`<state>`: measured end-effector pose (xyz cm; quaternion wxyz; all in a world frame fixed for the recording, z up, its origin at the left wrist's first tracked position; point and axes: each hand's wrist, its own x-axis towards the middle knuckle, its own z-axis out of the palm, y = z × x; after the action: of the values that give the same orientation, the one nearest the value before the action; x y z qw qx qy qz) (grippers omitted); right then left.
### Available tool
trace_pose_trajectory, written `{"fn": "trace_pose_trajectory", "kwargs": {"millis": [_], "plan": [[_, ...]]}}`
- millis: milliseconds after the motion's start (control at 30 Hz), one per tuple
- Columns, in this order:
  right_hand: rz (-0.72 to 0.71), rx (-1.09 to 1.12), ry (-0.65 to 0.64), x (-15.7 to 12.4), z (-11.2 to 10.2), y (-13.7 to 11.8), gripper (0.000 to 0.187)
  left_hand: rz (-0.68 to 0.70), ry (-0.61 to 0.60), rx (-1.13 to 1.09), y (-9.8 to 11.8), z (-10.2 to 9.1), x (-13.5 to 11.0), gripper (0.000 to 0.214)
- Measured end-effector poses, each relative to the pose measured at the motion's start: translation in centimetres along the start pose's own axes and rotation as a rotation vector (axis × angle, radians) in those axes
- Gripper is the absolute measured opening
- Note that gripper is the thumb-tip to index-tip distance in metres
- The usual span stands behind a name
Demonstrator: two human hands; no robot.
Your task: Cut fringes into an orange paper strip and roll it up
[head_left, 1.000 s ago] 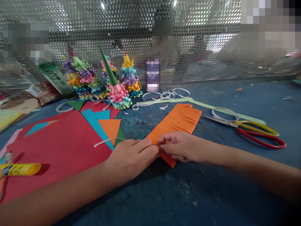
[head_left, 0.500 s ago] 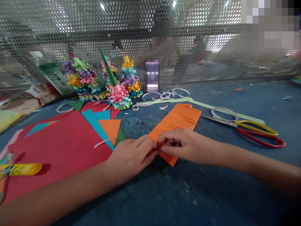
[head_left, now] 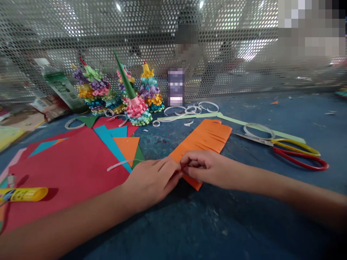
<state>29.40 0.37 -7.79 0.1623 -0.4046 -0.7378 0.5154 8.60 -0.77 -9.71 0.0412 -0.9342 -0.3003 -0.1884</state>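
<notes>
An orange paper strip (head_left: 202, 135), cut into a fringe along its right side, lies slantwise on the blue table. My left hand (head_left: 154, 177) is closed at the strip's near left edge, its fingertips pinching the paper. Close against it, my right hand (head_left: 206, 168) has thumb and forefinger pressed together on the same spot. The pinched bit of paper is mostly hidden by the fingers. To the right rest scissors (head_left: 273, 142) with one yellow and one red handle, blades slightly apart.
Red paper sheets (head_left: 81, 169) and a yellow glue stick (head_left: 29, 194) are on the left. Cone-shaped paper trees (head_left: 137, 112) stand behind, beside a tilted bottle (head_left: 62, 86). A phone (head_left: 176, 86) leans on the perforated metal screen (head_left: 108, 32). White paper curls (head_left: 192, 109) lie near a pale green strip (head_left: 290, 136).
The near end of the orange paper has shifted very slightly left. Both hands keep their pinch at almost the same place.
</notes>
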Motion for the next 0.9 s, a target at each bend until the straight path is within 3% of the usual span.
{"fn": "trace_pose_trajectory", "kwargs": {"millis": [133, 367, 567, 800, 900], "plan": [[0.092, 0.071, -0.055, -0.01, -0.18, -0.42, 0.006, 0.003, -0.012, 0.009, -0.12, 0.12, -0.07, 0.020], [0.069, 0.073, 0.010, 0.24, 0.17, 0.19, 0.007, 0.027, 0.011, 0.043, 0.00, 0.09, 0.09, 0.018], [0.160, 0.099, -0.032, 0.27, -0.05, -0.07, 0.010, 0.042, 0.012, 0.024, 0.13, -0.17, 0.14, 0.014], [-0.066, -0.045, 0.086, -0.11, 0.54, -0.12, 0.008, -0.030, -0.006, 0.061, 0.03, 0.25, 0.14, 0.016], [-0.028, 0.005, 0.069, -0.13, 0.63, -0.28, 0.011, -0.048, -0.012, 0.045, 0.08, 0.17, 0.18, 0.016]]}}
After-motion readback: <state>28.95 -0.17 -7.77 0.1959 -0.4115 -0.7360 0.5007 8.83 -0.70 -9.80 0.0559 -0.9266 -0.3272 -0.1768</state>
